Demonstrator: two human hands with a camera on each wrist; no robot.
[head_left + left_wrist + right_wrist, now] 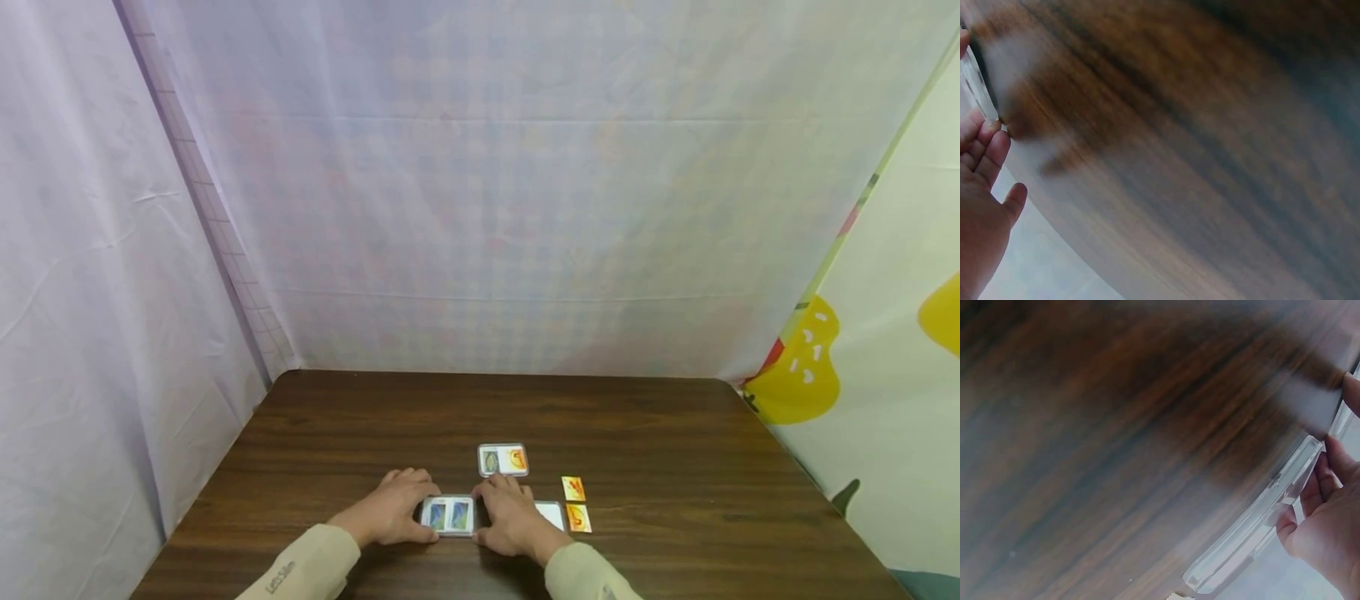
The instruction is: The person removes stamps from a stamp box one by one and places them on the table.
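A clear flat plastic case (448, 515) with two blue-green pictures lies on the table between both hands. My left hand (397, 507) grips its left edge, thumb at the near corner and fingers at the far one. From the other side my right hand (513, 517) holds the right edge in the same way. The left wrist view catches the case's edge (980, 87) by the fingertips. Partly hidden behind the right hand is a second clear case (551, 513) with a white face; its long side shows in the right wrist view.
Beyond the right hand lies a third case (503, 460) with a grey-green and an orange picture. Two small orange-yellow cards, one farther (573, 488) and one nearer card (578, 517), lie to the right. Fabric curtains (495, 208) stand around the brown wooden table (375, 417).
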